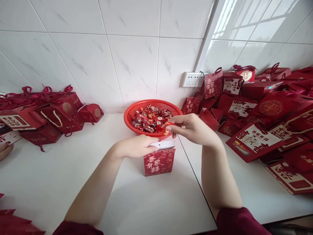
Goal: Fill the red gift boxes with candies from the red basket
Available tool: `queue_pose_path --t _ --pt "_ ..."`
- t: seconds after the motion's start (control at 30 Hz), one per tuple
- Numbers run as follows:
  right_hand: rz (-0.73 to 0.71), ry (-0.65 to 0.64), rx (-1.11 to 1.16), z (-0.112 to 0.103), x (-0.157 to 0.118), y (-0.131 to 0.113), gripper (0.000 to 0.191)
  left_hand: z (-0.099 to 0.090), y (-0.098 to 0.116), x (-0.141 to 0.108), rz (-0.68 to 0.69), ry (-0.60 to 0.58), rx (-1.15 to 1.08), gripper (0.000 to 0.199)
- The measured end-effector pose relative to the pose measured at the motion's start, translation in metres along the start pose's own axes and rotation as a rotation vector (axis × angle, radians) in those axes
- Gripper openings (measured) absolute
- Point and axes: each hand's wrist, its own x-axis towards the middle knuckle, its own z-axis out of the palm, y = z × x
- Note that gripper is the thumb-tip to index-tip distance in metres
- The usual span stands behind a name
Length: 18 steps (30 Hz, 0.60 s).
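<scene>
A red gift bag point(159, 162) with white characters stands upright on the white table, its top open and its pale inside showing. My left hand point(135, 146) grips the bag's upper left edge, fingers closed on it. Just above and to the right of the opening, my right hand point(187, 128) pinches a red wrapped candy point(168, 129) between thumb and fingers. Behind both hands sits a red plastic basket point(128, 121) holding several wrapped candies point(150, 118) in red and dark wrappers.
Red gift boxes point(64, 109) are grouped at the left, and many red bags and boxes point(262, 107) are piled at the right. A power strip point(193, 79) is on the tiled wall. Another person's hand point(5, 150) shows at the left edge.
</scene>
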Motion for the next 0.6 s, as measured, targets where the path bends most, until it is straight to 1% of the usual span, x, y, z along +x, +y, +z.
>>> queue_pose_path --t 0.07,0.13,0.2,0.23,0.3,0.33,0.4,0.5,0.53,0.6 --pt "-0.022 -0.049 -0.131 -0.002 -0.005 -0.003 0.026 0.0 0.0 0.001 0.001 0.003 0.002 0.019" --pt "-0.035 -0.067 -0.202 -0.003 -0.007 -0.005 0.023 0.001 0.001 0.001 0.028 0.048 -0.026 0.022" --pt "-0.032 -0.069 -0.222 -0.004 -0.009 -0.007 0.02 0.001 0.003 0.002 0.081 0.152 -0.047 0.032" --pt "-0.026 -0.071 -0.226 -0.004 -0.009 -0.007 0.019 0.001 0.003 0.002 0.103 0.215 -0.035 0.032" --pt "-0.015 -0.078 -0.243 -0.005 -0.009 -0.009 0.017 0.001 0.003 0.003 0.128 0.307 0.019 0.023" --pt "-0.012 -0.078 -0.258 -0.005 -0.009 -0.009 0.017 0.0 0.002 0.003 0.128 0.322 0.047 0.018" --pt "-0.014 -0.077 -0.29 -0.005 -0.01 -0.009 0.016 -0.002 0.002 0.003 0.113 0.288 0.072 0.017" --pt "-0.03 -0.073 -0.319 -0.006 -0.013 -0.008 0.018 -0.006 0.002 0.001 0.092 0.18 0.033 0.013" --pt "-0.033 -0.07 -0.323 -0.006 -0.014 -0.008 0.019 -0.007 0.003 -0.001 0.091 0.154 0.015 0.015" --pt "-0.03 -0.063 -0.322 -0.007 -0.016 -0.009 0.019 -0.008 0.004 -0.003 0.094 0.125 -0.009 0.031"
